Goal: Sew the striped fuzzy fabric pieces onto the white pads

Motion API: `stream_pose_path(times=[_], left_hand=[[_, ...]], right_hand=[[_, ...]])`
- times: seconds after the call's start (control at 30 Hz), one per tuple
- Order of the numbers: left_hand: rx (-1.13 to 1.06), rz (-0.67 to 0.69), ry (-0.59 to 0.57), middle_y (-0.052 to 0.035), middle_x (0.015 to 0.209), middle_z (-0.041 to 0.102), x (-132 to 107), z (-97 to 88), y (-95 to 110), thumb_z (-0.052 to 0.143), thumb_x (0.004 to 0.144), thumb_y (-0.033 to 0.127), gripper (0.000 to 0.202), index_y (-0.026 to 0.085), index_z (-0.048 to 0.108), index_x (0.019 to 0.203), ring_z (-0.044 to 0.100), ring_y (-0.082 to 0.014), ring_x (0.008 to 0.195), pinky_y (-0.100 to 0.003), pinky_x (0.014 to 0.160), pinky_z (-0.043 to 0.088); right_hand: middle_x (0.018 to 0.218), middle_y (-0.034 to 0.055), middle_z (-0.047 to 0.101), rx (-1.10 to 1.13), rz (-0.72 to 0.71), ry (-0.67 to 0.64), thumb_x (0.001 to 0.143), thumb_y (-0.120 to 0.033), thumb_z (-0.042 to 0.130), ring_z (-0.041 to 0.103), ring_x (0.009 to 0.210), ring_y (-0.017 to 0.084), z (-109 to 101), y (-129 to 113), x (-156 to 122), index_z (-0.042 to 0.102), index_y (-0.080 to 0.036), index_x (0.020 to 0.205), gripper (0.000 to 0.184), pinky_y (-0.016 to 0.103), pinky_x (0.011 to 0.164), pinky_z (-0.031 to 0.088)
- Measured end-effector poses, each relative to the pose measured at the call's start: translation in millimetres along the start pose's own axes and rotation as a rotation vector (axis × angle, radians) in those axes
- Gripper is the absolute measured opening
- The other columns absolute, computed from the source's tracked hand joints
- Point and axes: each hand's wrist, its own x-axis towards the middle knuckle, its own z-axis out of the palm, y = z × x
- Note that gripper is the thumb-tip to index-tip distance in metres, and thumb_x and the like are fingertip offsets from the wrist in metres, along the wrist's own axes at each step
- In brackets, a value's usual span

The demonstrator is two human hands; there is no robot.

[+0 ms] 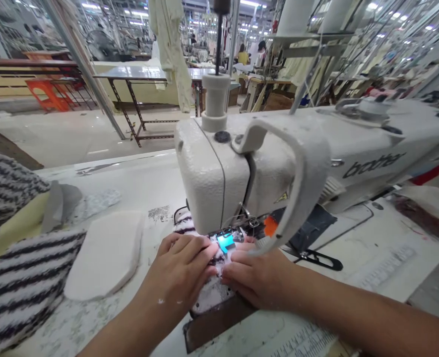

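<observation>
A white industrial sewing machine (264,163) stands on the table. Under its head lies a fuzzy black-and-white striped fabric piece (214,292), lit by a bluish lamp near the needle. My left hand (180,270) rests palm down on the fabric's left side, fingers together and curled onto it. My right hand (258,275) presses the fabric from the right, fingers flat and pointing toward the needle. The fingertips of both hands nearly meet just in front of the presser foot, which the machine head partly hides.
A white foam sole-shaped pad (105,255) lies left of my hands. Stacks of striped fuzzy fabric (22,287) sit at the far left. Black thread snips (318,259) lie to the right. Beyond the table are metal tables and other workers far off.
</observation>
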Motion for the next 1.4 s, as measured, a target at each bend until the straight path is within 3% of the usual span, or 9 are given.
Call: stream_pose_path(times=[0.47, 0.7, 1.03, 1.4], left_hand=[[0.079, -0.013, -0.031, -0.0013, 0.102, 0.062, -0.7, 2.1, 1.1, 0.045, 0.091, 0.024, 0.022, 0.027, 0.060, 0.108, 0.050, -0.0205, 0.093, -0.038, 0.084, 0.028], [0.104, 0.019, -0.027, -0.0025, 0.097, 0.060, -1.1, 2.1, -0.5, 0.043, 0.092, 0.025, 0.023, 0.027, 0.060, 0.106, 0.049, -0.0198, 0.089, -0.036, 0.082, 0.027], [0.152, 0.090, 0.057, -0.0046, 0.100, 0.060, -1.8, 4.0, -2.1, 0.035, 0.095, 0.021, 0.028, 0.023, 0.060, 0.108, 0.050, -0.0189, 0.090, -0.037, 0.088, 0.027], [0.203, 0.008, -0.023, -0.0032, 0.083, 0.058, -1.3, 3.2, -1.7, 0.034, 0.096, 0.030, 0.029, 0.027, 0.062, 0.104, 0.048, -0.0207, 0.083, -0.036, 0.081, 0.027]], right_hand=[[0.067, 0.0015, 0.059, 0.008, 0.018, 0.007, 0.092, -0.026, 0.040, 0.051, 0.064, 0.016, 0.7, -0.2, 0.8, 0.058, -0.017, 0.076, 0.026, 0.032, 0.072, 0.035], [0.064, 0.0015, 0.058, -0.002, 0.019, 0.030, 0.095, -0.028, 0.034, 0.050, 0.063, 0.016, 0.5, -0.2, 2.6, 0.059, -0.017, 0.075, 0.034, 0.031, 0.072, 0.034], [0.063, -0.0006, 0.057, -0.044, 0.038, 0.074, 0.095, -0.026, 0.034, 0.048, 0.058, 0.015, 1.4, 1.8, 5.4, 0.057, -0.019, 0.073, 0.032, 0.030, 0.072, 0.031], [0.064, -0.0014, 0.057, -0.066, 0.046, 0.071, 0.093, -0.026, 0.036, 0.046, 0.056, 0.015, -1.7, -0.7, 7.1, 0.057, -0.020, 0.074, 0.029, 0.028, 0.060, 0.025]])
